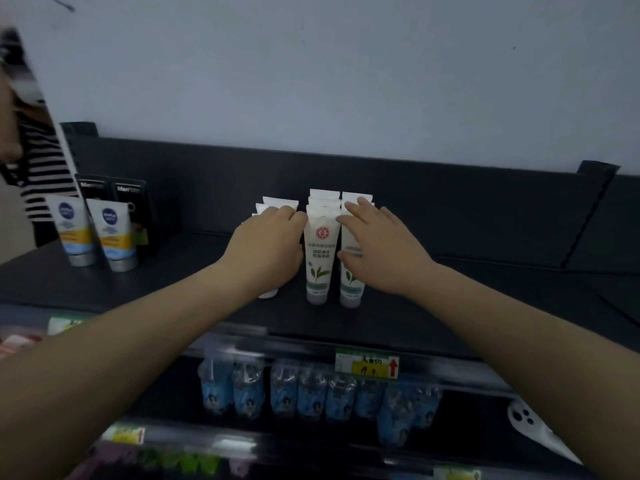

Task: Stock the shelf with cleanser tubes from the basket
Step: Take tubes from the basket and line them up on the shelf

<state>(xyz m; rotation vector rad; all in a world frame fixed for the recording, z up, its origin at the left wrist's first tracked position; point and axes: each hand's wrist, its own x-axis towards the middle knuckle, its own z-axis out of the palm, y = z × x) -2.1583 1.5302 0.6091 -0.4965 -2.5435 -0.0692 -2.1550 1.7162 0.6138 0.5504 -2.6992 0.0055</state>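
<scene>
The dark top shelf (pixel 467 306) carries three rows of cleanser tubes (pixel 320 258) at its middle, each row running back toward twelve o'clock, all standing on grey caps with the flat crimped ends up. The tubes are white, with a round red emblem, dark lettering and a green leaf sprig low on the front. The left hand (pixel 266 251) curls over the front tube of the nine o'clock row and clasps it, so only that tube's pale cap shows under the palm. The right hand (pixel 381 251) lies flat with spread fingers against the three o'clock row. At ten o'clock stand two blue-and-yellow tubes (pixel 116 233) before black boxes (pixel 130 199). The lower shelf (pixel 450 372), at six o'clock, holds a line of clear blue packets (pixel 311 389) behind a green-and-yellow price label (pixel 367 367). A person in a striped top (pixel 41 174) is cut off at nine o'clock, and the goods along the bottom edge are too blurred to read.
</scene>
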